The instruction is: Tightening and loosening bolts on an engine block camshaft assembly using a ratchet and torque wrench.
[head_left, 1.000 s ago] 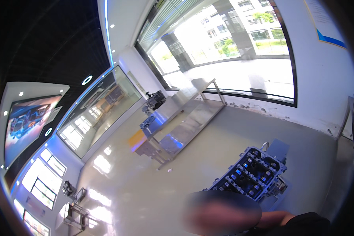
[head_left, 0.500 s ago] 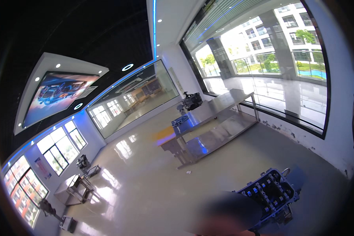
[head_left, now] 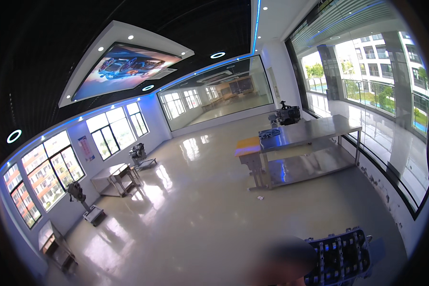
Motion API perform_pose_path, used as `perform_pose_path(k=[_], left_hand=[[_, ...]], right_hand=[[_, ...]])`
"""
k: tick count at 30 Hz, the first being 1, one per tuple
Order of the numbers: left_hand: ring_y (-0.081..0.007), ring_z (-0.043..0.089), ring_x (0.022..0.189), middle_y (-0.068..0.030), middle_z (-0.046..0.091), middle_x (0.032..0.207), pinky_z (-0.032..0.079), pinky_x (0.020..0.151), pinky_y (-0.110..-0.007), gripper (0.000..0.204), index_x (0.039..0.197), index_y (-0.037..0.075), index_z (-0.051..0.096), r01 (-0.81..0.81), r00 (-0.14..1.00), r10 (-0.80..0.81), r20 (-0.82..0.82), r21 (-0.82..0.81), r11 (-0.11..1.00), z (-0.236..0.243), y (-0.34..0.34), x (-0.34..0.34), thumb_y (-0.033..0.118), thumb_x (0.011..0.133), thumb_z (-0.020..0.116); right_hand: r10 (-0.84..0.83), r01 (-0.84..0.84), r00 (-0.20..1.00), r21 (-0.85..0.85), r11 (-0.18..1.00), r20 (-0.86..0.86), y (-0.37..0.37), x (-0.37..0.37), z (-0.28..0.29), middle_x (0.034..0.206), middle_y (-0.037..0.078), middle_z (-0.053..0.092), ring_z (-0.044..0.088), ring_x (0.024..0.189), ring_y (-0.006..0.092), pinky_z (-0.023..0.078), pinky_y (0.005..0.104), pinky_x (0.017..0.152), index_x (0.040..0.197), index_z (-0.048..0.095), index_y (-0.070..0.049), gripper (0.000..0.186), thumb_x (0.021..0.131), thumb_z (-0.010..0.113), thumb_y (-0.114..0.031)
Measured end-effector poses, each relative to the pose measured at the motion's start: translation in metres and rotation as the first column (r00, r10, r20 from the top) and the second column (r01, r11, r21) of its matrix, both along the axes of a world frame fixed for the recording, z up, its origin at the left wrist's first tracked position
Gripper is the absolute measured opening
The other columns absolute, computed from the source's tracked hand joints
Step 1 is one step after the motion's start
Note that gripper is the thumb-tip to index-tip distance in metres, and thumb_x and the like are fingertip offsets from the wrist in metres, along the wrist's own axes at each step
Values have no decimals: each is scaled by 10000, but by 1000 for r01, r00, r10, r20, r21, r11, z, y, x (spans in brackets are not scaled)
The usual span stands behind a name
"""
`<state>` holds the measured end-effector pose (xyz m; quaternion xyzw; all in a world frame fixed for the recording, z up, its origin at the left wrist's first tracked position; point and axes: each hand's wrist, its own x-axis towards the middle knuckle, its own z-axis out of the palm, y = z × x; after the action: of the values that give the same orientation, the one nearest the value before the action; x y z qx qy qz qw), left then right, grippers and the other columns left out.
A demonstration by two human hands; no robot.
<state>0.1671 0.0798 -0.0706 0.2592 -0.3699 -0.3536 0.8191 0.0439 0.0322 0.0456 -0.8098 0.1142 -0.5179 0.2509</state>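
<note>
Neither of my hands can be made out in the head view. At the lower right is an open engine block, a dark metal frame with a row of crosswise caps and bluish glints. Its lower part is cut off by the picture's edge. Beside its left end sits a blurred shape, dark on top and skin-toned below. It looks like part of a person, but the smear hides what part. It covers the block's left edge.
A steel workbench with a lower shelf stands beyond, carrying metal parts near an orange-topped table. An engine is behind it. Along the left windows stand smaller metal tables and engines on stands. White litter lies on the floor.
My view has turned left and tilted less, so the room has shifted rightward in the picture. The engine block now sits lower, more of it cut off. The blurred shape stays beside it.
</note>
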Motion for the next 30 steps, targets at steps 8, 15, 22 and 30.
perform_pose_path(k=[8, 15, 22, 30], left_hand=[[-124, 563, 894, -36, 576, 952, 477, 777, -241, 208, 1052, 55, 559, -79, 997, 78, 18, 325, 942, 26, 8, -6, 239, 999, 478], [-120, 562, 879, -30, 578, 929, 477, 757, -250, 249, 1064, 48, 555, -102, 995, 96, 36, 271, 957, 26, 10, -12, 277, 998, 481], [-121, 562, 882, -31, 577, 933, 477, 759, -252, 252, 1065, 48, 554, -85, 996, 79, 30, 277, 957, 28, 0, -10, 279, 996, 483], [-123, 562, 884, -33, 576, 939, 478, 761, -254, 255, 1067, 47, 553, -91, 995, 75, 67, 274, 957, 27, -6, -2, 282, 995, 487]], right_hand=[[52, -50, 998, -74, 996, 35, -1, 4, 10, 929, 112, 658, 616, 858, 314, 494, 389, 773, 918, 665, -64, 139, 781, 682, -43], [112, -106, 992, 97, 990, -56, -6, -1, -13, 966, 137, 667, 633, 865, 270, 511, 345, 714, 890, 664, -42, 114, 779, 688, -27], [133, -109, 989, 279, 954, -66, -9, -3, -28, 1146, 210, 581, 606, 1017, 338, 495, 363, 835, 1010, 618, -7, 176, 852, 662, -71], [168, -168, 986, 198, 966, 20, 3, -11, -1, 975, 151, 597, 597, 853, 303, 488, 370, 728, 946, 606, -29, 180, 788, 690, -18]])
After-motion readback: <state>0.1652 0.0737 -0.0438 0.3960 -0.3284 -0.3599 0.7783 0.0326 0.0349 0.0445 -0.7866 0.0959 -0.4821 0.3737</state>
